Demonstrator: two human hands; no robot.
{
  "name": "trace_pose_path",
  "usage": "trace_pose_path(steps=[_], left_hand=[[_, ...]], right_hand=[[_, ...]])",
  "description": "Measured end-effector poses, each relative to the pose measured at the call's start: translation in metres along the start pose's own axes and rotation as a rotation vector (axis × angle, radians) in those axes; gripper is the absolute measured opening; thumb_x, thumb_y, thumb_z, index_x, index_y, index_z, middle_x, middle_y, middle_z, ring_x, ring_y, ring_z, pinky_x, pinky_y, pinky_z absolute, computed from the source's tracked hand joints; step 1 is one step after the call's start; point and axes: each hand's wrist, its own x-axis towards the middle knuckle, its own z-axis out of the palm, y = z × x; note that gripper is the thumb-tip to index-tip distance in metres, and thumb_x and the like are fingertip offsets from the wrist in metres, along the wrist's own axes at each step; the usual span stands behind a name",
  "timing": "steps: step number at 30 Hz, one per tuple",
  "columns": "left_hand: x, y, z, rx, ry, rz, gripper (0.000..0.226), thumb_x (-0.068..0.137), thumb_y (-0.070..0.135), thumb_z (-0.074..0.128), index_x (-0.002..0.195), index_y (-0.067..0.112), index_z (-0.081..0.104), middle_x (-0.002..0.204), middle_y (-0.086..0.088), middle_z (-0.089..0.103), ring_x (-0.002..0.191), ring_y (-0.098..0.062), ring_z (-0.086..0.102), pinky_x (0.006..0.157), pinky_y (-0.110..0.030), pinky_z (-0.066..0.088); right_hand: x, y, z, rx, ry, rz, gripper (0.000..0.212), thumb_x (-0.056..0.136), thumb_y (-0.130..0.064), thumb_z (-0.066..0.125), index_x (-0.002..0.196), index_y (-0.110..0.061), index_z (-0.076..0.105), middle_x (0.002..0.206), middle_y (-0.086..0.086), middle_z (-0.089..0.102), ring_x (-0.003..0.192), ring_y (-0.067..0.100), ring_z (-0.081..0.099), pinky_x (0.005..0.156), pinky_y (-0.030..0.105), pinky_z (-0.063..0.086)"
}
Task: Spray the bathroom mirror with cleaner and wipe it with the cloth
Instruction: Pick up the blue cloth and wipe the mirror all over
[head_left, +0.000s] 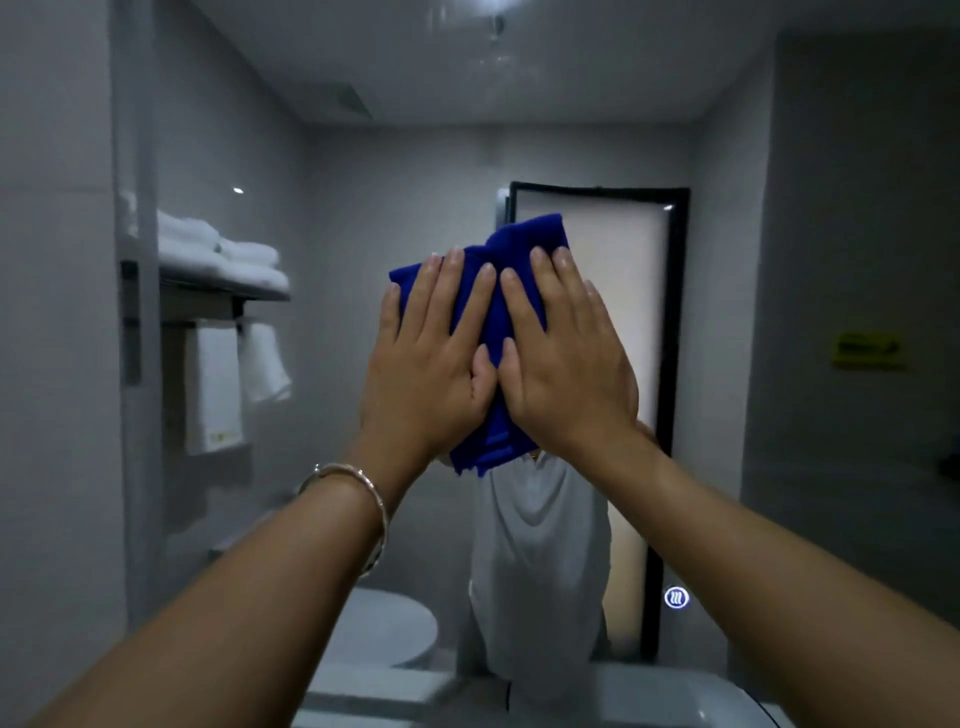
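A large bathroom mirror (395, 166) fills most of the head view, reflecting the room and a person in a white shirt. A folded blue cloth (524, 244) lies flat against the glass at the centre. My left hand (431, 364) presses on the cloth's left part with straight fingers, a bracelet on its wrist. My right hand (563, 364) presses on the cloth's right part, fingers straight too, thumb next to the left thumb. No spray bottle is in sight.
In the reflection, folded white towels (223, 254) sit on a shelf at the left, with more hanging below, and a lit frosted door (623, 312) stands behind. A glowing round touch button (676, 597) is on the mirror's lower right. A white basin edge (649, 696) lies below.
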Motion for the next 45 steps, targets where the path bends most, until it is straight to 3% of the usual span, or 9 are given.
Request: trace_pose_path(steps=[11,18,24,29,33,37,42,45], left_hand=[[-0.109,-0.054,0.007,-0.07,-0.032,0.043,0.061,0.088,0.025,0.033,0.146,0.009,0.022,0.151,-0.022,0.025,0.141,-0.034,0.018,0.114,-0.054,0.013],[-0.193,-0.067,0.012,-0.116,-0.094,0.065,0.063,0.089,0.024,0.035,0.147,0.008,0.015,0.151,-0.021,0.017,0.14,-0.036,0.014,0.113,-0.058,0.013],[-0.252,-0.063,0.017,-0.148,-0.162,0.06,0.071,0.092,0.027,0.032,0.15,0.018,-0.007,0.152,-0.018,0.01,0.144,-0.025,-0.003,0.115,-0.057,0.009],[-0.256,-0.059,0.018,-0.165,-0.179,0.043,0.075,0.088,0.026,0.036,0.151,0.016,-0.004,0.153,-0.016,0.009,0.145,-0.026,-0.002,0.114,-0.057,0.009],[-0.212,-0.074,0.012,-0.148,-0.142,0.062,0.073,0.085,0.025,0.037,0.15,0.011,0.007,0.154,-0.014,0.007,0.145,-0.027,0.003,0.114,-0.055,0.012],[-0.101,-0.104,-0.005,-0.098,-0.086,0.049,0.069,0.084,0.026,0.033,0.148,0.007,0.014,0.154,-0.018,0.013,0.143,-0.031,0.011,0.115,-0.053,0.008],[0.04,-0.136,-0.032,-0.001,-0.102,-0.008,0.072,0.084,0.036,0.015,0.15,0.011,0.002,0.158,-0.013,0.001,0.145,-0.026,-0.002,0.115,-0.047,-0.001],[0.113,-0.149,-0.047,0.022,-0.11,0.005,0.071,0.085,0.036,0.017,0.151,0.015,-0.001,0.158,-0.01,-0.004,0.145,-0.024,-0.005,0.115,-0.047,-0.001]], right_hand=[[-0.07,-0.093,0.035,0.086,0.01,0.0,0.053,0.092,-0.025,0.04,0.14,-0.003,0.04,0.146,0.024,0.035,0.138,0.036,0.027,0.112,0.047,0.023],[-0.139,-0.141,0.054,0.106,-0.041,-0.021,0.048,0.1,-0.029,0.031,0.142,-0.004,0.032,0.147,0.023,0.033,0.139,0.034,0.021,0.113,0.046,0.025],[-0.194,-0.166,0.06,0.108,-0.125,0.0,0.048,0.101,-0.032,0.03,0.143,-0.008,0.025,0.147,0.017,0.021,0.139,0.032,0.019,0.116,0.043,0.017],[-0.198,-0.168,0.061,0.123,-0.123,-0.008,0.05,0.1,-0.033,0.032,0.143,-0.007,0.026,0.147,0.017,0.023,0.14,0.031,0.019,0.115,0.044,0.022],[-0.151,-0.16,0.06,0.138,-0.063,-0.018,0.047,0.1,-0.029,0.029,0.14,-0.004,0.033,0.146,0.021,0.029,0.139,0.034,0.023,0.111,0.047,0.029],[-0.037,-0.13,0.053,0.121,0.001,-0.055,0.052,0.1,-0.028,0.023,0.139,0.002,0.04,0.144,0.027,0.035,0.137,0.039,0.027,0.11,0.05,0.029],[0.104,-0.086,0.035,-0.01,-0.028,-0.059,0.058,0.095,-0.032,0.026,0.145,-0.003,0.031,0.151,0.022,0.027,0.142,0.034,0.021,0.116,0.043,0.02],[0.168,-0.065,0.023,-0.036,-0.029,-0.027,0.06,0.095,-0.034,0.023,0.149,-0.008,0.022,0.156,0.016,0.017,0.145,0.028,0.011,0.118,0.038,0.011]])
